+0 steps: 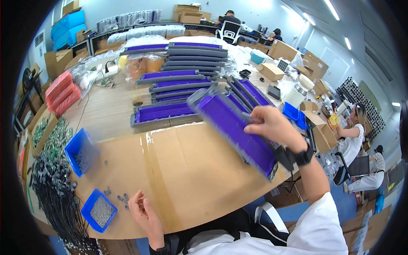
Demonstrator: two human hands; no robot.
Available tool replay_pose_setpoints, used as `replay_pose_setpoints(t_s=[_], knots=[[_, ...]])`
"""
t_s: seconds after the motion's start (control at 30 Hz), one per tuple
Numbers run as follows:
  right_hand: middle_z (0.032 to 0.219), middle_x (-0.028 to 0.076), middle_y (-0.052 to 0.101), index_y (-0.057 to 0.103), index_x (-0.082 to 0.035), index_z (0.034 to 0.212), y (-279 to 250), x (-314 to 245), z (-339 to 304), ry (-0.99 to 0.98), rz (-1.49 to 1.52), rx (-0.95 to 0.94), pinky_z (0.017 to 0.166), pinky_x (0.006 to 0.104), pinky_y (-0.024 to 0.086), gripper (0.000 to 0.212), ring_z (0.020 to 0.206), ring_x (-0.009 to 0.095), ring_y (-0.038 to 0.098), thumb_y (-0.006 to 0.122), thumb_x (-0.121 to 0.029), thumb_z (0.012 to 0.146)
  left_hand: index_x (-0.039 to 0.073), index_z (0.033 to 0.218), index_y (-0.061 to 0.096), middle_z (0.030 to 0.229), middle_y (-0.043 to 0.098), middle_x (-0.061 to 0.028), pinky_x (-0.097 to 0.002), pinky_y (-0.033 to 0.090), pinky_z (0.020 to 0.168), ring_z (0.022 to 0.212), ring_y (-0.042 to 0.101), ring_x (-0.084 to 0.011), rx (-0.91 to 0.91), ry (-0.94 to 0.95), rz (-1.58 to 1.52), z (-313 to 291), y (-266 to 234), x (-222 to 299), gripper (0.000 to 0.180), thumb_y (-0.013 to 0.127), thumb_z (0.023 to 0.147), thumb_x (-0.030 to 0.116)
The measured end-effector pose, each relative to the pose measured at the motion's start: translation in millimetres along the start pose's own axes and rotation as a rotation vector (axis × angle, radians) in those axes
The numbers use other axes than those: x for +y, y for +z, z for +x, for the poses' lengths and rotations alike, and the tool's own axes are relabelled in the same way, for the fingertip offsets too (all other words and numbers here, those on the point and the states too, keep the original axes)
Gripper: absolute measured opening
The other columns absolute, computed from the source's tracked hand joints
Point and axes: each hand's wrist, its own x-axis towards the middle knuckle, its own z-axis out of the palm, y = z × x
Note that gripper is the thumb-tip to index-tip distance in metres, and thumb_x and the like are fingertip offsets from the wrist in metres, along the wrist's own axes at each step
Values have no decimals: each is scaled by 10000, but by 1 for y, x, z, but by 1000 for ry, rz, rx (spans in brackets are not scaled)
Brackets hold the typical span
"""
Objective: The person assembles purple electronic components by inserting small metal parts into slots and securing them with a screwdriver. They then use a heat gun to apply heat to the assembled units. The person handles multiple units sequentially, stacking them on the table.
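My right hand (274,127) grips a long purple plastic housing (233,129) with grey ends by its edge, thumb on its inner face. It is tilted above the brown cardboard sheet (187,157), slightly blurred. At the front edge of the sheet my left hand (145,214) is open, fingers loosely bent and holding nothing. To its left stands a blue bin (99,210) of small metal parts, with a few small dark pieces (123,198) scattered beside it. Farther back, another blue bin (78,152) leans with small grey parts inside. Behind the sheet lie stacked purple and grey housings (182,87).
Bundled black cables (53,191) and green circuit boards (55,138) crowd the left side. Red-wrapped packs (63,93) lie beyond. At the right are blue bins (293,114), a white flask (299,91) and cardboard boxes (321,131). A seated person (355,131) works at the right.
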Motion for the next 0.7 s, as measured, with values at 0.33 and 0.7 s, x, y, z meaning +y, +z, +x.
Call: replay_pose_setpoints(t_s=[0.33,0.7], knots=[[996,190,646,657,4,1027,-8,53,43,218,-545,361,795,426,518,403,932,349,650,796,-281,778,-7,1103,607,1009,558,-108,-310,441,726,807,513,-206,-50,135,102,1,7,2,221,608,883,6],[1018,298,609,658,67,909,138,-64,103,-207,-308,20,726,478,572,158,859,436,681,606,-30,796,-11,1072,620,982,563,-101,-303,449,717,790,547,-192,-95,163,142,2,5,14,210,621,862,-12]])
